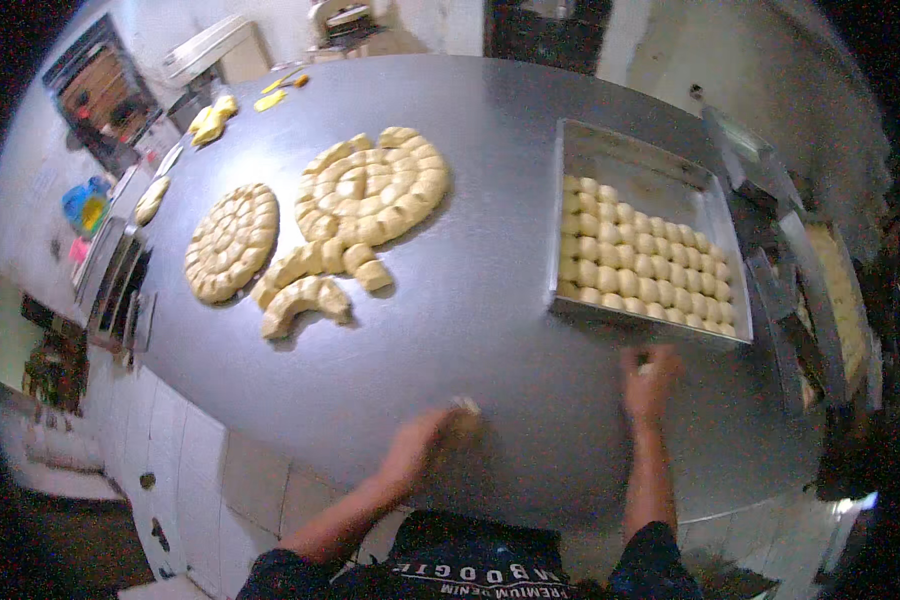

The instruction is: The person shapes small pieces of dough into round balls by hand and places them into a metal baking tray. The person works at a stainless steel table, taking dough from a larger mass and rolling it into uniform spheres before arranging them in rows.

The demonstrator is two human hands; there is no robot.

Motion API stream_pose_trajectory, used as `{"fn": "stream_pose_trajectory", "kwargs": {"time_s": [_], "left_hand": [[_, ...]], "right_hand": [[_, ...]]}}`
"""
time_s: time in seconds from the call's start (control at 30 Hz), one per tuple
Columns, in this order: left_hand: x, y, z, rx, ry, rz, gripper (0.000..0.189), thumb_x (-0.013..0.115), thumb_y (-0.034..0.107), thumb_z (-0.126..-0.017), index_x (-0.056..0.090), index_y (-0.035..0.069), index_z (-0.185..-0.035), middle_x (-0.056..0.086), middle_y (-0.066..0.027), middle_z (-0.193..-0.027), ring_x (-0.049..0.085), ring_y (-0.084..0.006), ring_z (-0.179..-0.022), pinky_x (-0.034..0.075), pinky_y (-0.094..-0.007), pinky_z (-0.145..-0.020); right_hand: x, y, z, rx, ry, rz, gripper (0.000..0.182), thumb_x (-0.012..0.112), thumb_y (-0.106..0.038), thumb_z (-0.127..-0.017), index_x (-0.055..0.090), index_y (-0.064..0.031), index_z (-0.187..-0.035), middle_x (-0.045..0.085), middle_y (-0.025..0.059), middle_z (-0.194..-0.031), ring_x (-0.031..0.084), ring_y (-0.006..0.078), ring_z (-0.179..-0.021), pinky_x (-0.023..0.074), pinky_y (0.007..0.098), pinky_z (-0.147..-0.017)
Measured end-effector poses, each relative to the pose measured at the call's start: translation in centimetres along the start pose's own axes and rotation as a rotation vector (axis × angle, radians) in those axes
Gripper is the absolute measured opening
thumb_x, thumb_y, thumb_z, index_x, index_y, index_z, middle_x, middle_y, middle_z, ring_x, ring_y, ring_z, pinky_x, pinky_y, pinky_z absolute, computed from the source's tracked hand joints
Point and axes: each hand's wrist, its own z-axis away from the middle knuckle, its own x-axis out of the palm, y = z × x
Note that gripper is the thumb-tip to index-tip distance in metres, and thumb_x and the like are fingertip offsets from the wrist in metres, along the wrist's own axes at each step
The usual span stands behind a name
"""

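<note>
My left hand (439, 429) is over the metal table near its front edge, blurred, with a pale bit of dough (466, 406) at its fingertips. My right hand (651, 373) is just in front of the baking tray, its fingers curled around a small pale piece, likely dough. Rows of round dough balls (645, 266) fill the near part of the rectangular metal tray (649, 328). To the left lie a large coil of cut dough pieces (412, 184), a smaller round coil (232, 240) and a curved strip of cut dough (304, 296).
The metal table (487, 300) bears yellow lumps (214, 120) and a yellow tool (271, 100) at the far left. A long dough piece (152, 200) lies by its left edge. More metal trays (832, 300) stand at the right, and stacked trays (116, 285) at the left.
</note>
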Motion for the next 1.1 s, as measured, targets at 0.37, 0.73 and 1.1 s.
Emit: {"fn": "stream_pose_trajectory", "kwargs": {"time_s": [0.37, 0.73, 1.1], "left_hand": [[2.8, 3.9, -9.0, -0.490, 0.354, 0.700, 0.030, 0.066, 0.021, -0.077, 0.039, 0.012, -0.068, 0.038, 0.0042, -0.064, 0.037, -0.0077, -0.061, 0.031, -0.0230, -0.054], [1.5, 5.0, -5.9, -0.448, 0.410, 0.850, 0.016, 0.057, 0.010, -0.082, 0.042, 0.012, -0.086, 0.046, -0.0008, -0.081, 0.047, -0.0115, -0.075, 0.040, -0.0260, -0.067], [3.5, 5.8, -5.3, -0.415, -0.038, 0.968, 0.040, 0.050, 0.028, -0.089, 0.044, 0.005, -0.121, 0.053, -0.0109, -0.114, 0.050, -0.0187, -0.103, 0.042, -0.0342, -0.088]], "right_hand": [[-4.0, 3.5, 1.3, -0.356, -0.173, -0.071, 0.021, 0.060, -0.011, -0.071, 0.055, -0.0020, -0.090, 0.055, 0.0154, -0.092, 0.050, 0.0331, -0.094, 0.0396, 0.0396, -0.085], [-2.8, -2.4, -28.5, -0.192, 0.517, -0.929, 0.033, 0.050, -0.021, -0.086, 0.050, -0.0046, -0.115, 0.054, 0.0112, -0.112, 0.052, 0.0186, -0.102, 0.0410, 0.0317, -0.085], [-0.9, -12.6, -2.2, -0.685, -0.768, -0.838, 0.037, 0.052, -0.018, -0.086, 0.047, -0.0051, -0.120, 0.049, 0.0127, -0.120, 0.047, 0.0252, -0.110, 0.0351, 0.0355, -0.096]]}}
